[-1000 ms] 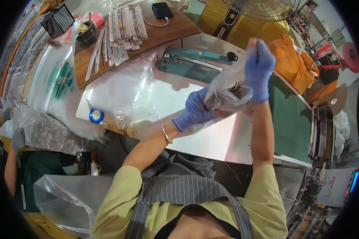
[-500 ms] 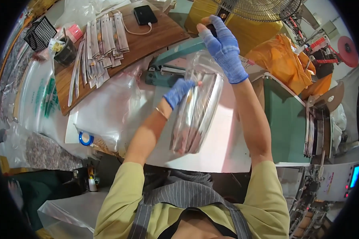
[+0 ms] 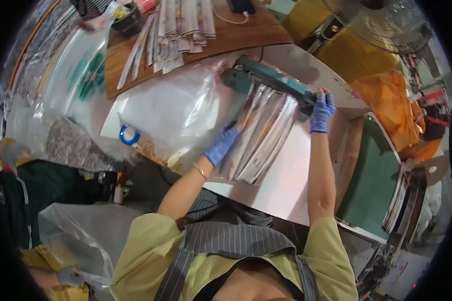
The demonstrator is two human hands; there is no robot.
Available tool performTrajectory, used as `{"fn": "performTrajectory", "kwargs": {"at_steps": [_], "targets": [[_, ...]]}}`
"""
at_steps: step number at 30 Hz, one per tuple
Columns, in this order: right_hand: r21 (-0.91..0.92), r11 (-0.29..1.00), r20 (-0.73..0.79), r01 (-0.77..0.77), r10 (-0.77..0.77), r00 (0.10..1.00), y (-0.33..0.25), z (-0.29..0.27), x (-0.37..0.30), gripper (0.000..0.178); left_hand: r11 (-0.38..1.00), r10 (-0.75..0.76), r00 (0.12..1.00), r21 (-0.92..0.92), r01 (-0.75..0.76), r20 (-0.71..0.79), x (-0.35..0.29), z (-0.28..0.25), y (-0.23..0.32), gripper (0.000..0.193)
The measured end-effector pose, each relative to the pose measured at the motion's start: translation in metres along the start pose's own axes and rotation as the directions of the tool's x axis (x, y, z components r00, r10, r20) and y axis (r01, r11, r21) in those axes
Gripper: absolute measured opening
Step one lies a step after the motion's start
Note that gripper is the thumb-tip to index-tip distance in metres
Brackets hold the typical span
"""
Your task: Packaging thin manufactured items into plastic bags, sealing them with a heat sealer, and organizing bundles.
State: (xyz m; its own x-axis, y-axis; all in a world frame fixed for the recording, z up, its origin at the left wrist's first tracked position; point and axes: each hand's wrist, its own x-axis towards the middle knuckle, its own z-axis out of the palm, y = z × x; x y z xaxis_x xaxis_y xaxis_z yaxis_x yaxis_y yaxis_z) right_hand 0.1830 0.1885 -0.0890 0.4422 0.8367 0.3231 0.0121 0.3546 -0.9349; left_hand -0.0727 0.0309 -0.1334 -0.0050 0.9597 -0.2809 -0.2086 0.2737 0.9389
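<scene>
A clear plastic bag of long, narrow packets (image 3: 261,138) lies on the white tabletop, its far end under the lowered arm of a teal hand sealer (image 3: 273,78). My left hand (image 3: 223,144), in a blue knit glove with bare fingertips, is closed on the bag's left side; part of its fingers is hidden against the plastic. At the right end of the sealer arm, my right hand (image 3: 323,112), gloved alike, is closed round the lever end. The sealer's lower jaw is mostly hidden by its arm and the bag.
Loose narrow packets (image 3: 183,25) lie on a brown wooden board (image 3: 258,27) at the back. Clear bags (image 3: 171,100) are stacked left of the sealer, near a blue-rimmed tape roll (image 3: 129,134). A fan (image 3: 381,22) stands back right. Another person's gloved hand (image 3: 15,150) shows far left.
My right hand has come down with the sealer's arm, which was raised before. The bag's far end is now under that arm. The whole view has also shifted.
</scene>
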Motion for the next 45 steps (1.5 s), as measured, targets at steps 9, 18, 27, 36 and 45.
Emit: {"fn": "performTrajectory", "kwargs": {"at_steps": [9, 18, 27, 36, 45], "targets": [[0.032, 0.92, 0.254, -0.391, 0.371, 0.893, -0.021, 0.004, -0.015, 0.023, 0.875, -0.164, 0.984, -0.472, 0.11, -0.074, -0.157, -0.046, -0.051, 0.026], [-0.46, 0.879, -0.002, 0.128, -0.145, 0.989, -0.06, 0.044, -0.096, 0.063, 0.231, 0.782, 0.526, 0.939, 0.254, -0.334, -0.32, -0.098, 0.099, 0.041], [0.637, 0.636, 0.718, 0.435, -0.696, -0.033, -0.257, 0.216, -0.349, 0.07, -0.295, 0.452, 0.648, 0.583, 0.757, -0.613, -0.354, -0.18, 0.15, 0.035], [0.687, 0.449, 0.669, 0.571, -0.085, -0.738, -0.18, 0.23, -0.394, 0.035, 0.159, 0.703, 0.635, 0.94, 0.301, -0.322, -0.356, -0.183, 0.107, 0.02], [0.429, 0.64, 0.83, 0.637, -0.001, -0.558, -0.196, 0.154, -0.38, 0.012, 0.288, 0.386, 0.244, 0.368, 0.884, -0.89, -0.404, -0.359, 0.094, 0.044]]}}
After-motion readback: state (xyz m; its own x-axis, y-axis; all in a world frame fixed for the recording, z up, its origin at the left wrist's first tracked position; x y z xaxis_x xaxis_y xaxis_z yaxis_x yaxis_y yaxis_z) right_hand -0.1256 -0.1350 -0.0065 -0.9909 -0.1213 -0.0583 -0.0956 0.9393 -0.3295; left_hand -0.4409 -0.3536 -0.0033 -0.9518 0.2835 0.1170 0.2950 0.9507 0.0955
